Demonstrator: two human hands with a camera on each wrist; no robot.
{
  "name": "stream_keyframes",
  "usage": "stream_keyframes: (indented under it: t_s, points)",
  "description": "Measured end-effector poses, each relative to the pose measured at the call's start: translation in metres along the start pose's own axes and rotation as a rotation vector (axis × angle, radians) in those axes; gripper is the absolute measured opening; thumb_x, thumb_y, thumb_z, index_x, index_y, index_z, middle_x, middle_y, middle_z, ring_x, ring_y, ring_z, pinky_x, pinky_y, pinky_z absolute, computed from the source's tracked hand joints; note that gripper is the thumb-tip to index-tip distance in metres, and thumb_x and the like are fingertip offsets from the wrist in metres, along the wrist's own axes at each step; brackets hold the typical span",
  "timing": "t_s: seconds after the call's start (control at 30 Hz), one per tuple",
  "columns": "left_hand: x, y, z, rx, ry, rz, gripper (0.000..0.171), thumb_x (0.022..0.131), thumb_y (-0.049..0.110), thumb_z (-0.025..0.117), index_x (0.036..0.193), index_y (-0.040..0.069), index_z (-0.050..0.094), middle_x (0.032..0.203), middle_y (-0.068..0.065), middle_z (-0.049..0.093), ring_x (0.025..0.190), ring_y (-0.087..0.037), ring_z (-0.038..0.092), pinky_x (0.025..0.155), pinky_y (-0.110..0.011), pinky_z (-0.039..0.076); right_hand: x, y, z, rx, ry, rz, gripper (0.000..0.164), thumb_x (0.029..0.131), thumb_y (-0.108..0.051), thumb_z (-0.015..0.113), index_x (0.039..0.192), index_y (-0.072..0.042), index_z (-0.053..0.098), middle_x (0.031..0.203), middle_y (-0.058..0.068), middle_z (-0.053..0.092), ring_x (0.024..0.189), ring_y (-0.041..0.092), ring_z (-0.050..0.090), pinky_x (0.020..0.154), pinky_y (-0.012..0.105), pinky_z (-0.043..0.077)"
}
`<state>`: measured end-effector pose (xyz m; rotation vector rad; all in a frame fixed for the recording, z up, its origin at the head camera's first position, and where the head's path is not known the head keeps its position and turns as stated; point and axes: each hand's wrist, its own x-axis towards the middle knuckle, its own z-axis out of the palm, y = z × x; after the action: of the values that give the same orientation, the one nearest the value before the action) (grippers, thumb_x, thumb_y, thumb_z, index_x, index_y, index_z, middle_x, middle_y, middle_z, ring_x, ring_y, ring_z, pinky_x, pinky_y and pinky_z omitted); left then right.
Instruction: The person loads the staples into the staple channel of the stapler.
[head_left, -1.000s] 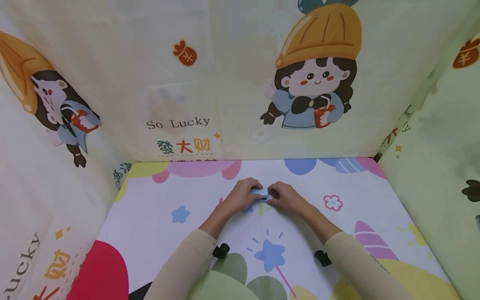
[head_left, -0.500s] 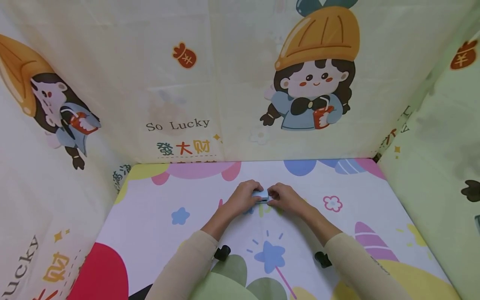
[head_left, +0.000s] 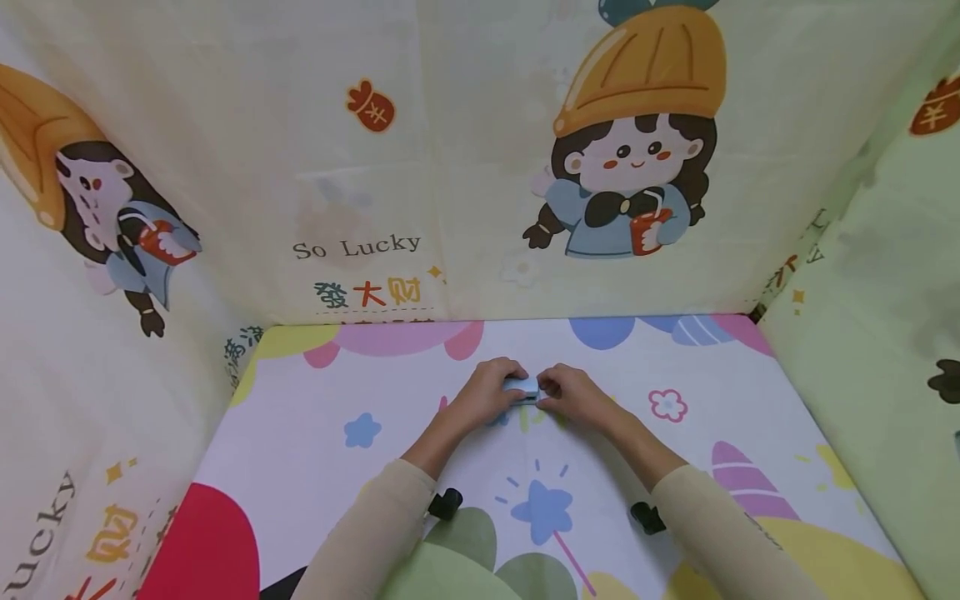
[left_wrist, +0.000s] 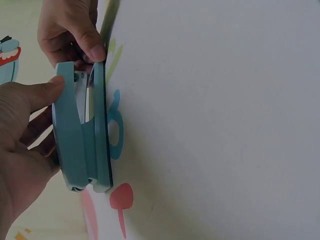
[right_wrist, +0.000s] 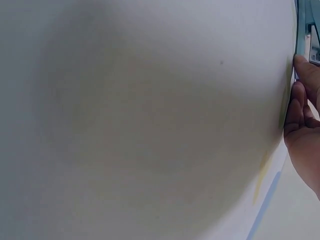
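Note:
A light blue stapler [head_left: 522, 387] stands on the patterned tabletop, between both hands. My left hand [head_left: 486, 395] grips it from the left, with the thumb on its upper arm in the left wrist view, where the stapler [left_wrist: 67, 135] shows its metal magazine in the gap between arm and base. At the front end, my right hand [head_left: 576, 397] pinches the tip of the base. Its thumb [left_wrist: 95, 49] lies on the base while the other fingers curl behind. Only the front of the stapler [right_wrist: 301, 30] shows at the edge of the right wrist view.
Printed cloth walls [head_left: 480, 183] rise behind and on both sides of the white patterned tabletop [head_left: 300, 467]. Small black wrist devices [head_left: 446, 505] hang below the sleeves. A dark edge [head_left: 283, 583] shows at the lower left.
The gap at the stapler's front narrows and then widens again slightly. Both hands keep their places on it.

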<state>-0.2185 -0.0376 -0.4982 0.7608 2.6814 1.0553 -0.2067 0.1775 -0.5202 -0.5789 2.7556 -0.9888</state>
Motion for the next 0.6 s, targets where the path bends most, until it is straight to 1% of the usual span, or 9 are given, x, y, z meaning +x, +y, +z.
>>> stream_keyframes:
  t_s: [0.17, 0.3, 0.4, 0.5, 0.6]
  points:
    - [-0.003, 0.000, -0.005, -0.011, 0.007, 0.011, 0.025, 0.094, 0.013, 0.077, 0.118, 0.005, 0.074, 0.116, -0.008, 0.073, 0.107, -0.020, 0.066, 0.097, -0.035, 0.055, 0.002, 0.001, 0.004, 0.015, 0.001, -0.012, 0.029, 0.089, -0.013, 0.081, 0.114, -0.002, 0.071, 0.104, 0.008, 0.068, 0.094, 0.019, 0.065, 0.086, 0.038, 0.057]
    - [-0.004, 0.000, -0.008, -0.011, 0.006, 0.001, 0.026, 0.093, 0.012, 0.078, 0.118, 0.006, 0.074, 0.116, -0.007, 0.073, 0.106, -0.019, 0.066, 0.098, -0.035, 0.055, 0.003, 0.001, 0.004, 0.023, -0.003, -0.012, 0.030, 0.089, -0.015, 0.082, 0.115, -0.003, 0.071, 0.104, 0.007, 0.068, 0.094, 0.018, 0.065, 0.086, 0.036, 0.057]
    - [-0.005, 0.001, -0.010, 0.009, -0.005, 0.002, 0.027, 0.092, 0.013, 0.078, 0.119, 0.006, 0.074, 0.118, -0.007, 0.073, 0.107, -0.018, 0.066, 0.098, -0.035, 0.055, 0.003, 0.001, 0.004, 0.026, -0.001, -0.012, 0.031, 0.088, -0.015, 0.082, 0.115, -0.002, 0.071, 0.104, 0.007, 0.067, 0.093, 0.018, 0.064, 0.085, 0.036, 0.057]
    - [-0.005, 0.001, -0.011, 0.037, -0.019, 0.008, 0.033, 0.092, 0.015, 0.079, 0.123, 0.006, 0.072, 0.121, -0.007, 0.072, 0.110, -0.019, 0.065, 0.099, -0.035, 0.055, 0.001, 0.001, 0.003, 0.029, -0.004, -0.011, 0.034, 0.088, -0.017, 0.083, 0.117, -0.003, 0.070, 0.105, 0.006, 0.067, 0.094, 0.018, 0.064, 0.086, 0.037, 0.056]
    - [-0.009, 0.004, -0.018, 0.050, -0.027, 0.010, 0.042, 0.092, 0.020, 0.079, 0.131, 0.007, 0.069, 0.129, -0.007, 0.070, 0.119, -0.021, 0.064, 0.103, -0.036, 0.053, -0.001, 0.001, -0.001, 0.040, -0.005, 0.004, 0.037, 0.088, -0.018, 0.083, 0.120, -0.004, 0.069, 0.108, 0.006, 0.067, 0.097, 0.018, 0.064, 0.089, 0.038, 0.056]
